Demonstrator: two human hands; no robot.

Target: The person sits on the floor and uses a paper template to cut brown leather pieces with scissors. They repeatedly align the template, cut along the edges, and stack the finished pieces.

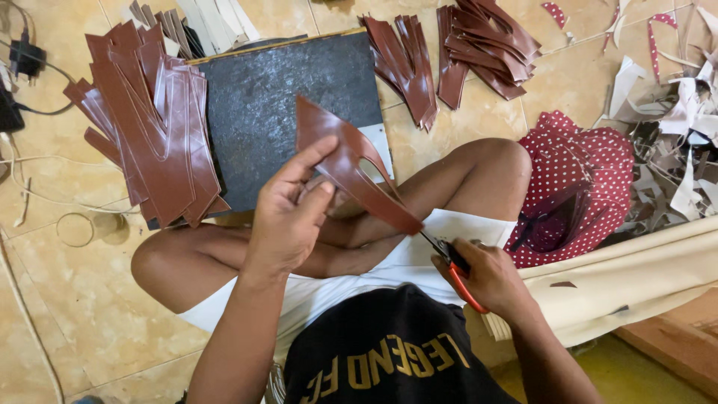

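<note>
My left hand (288,209) pinches a brown leather cut-out (345,166) with a long slot in it, held tilted above my crossed legs. My right hand (490,275) grips red-handled scissors (451,260), whose blades meet the lower right tip of the cut-out. A dark cutting board (258,112) lies on the tiled floor just beyond my knees.
A stack of brown leather pieces (153,123) rests on the board's left edge. More brown pieces (456,52) lie at the top. A red polka-dot cloth (580,179) and pale scraps (677,142) sit at the right, cables (22,75) at the left.
</note>
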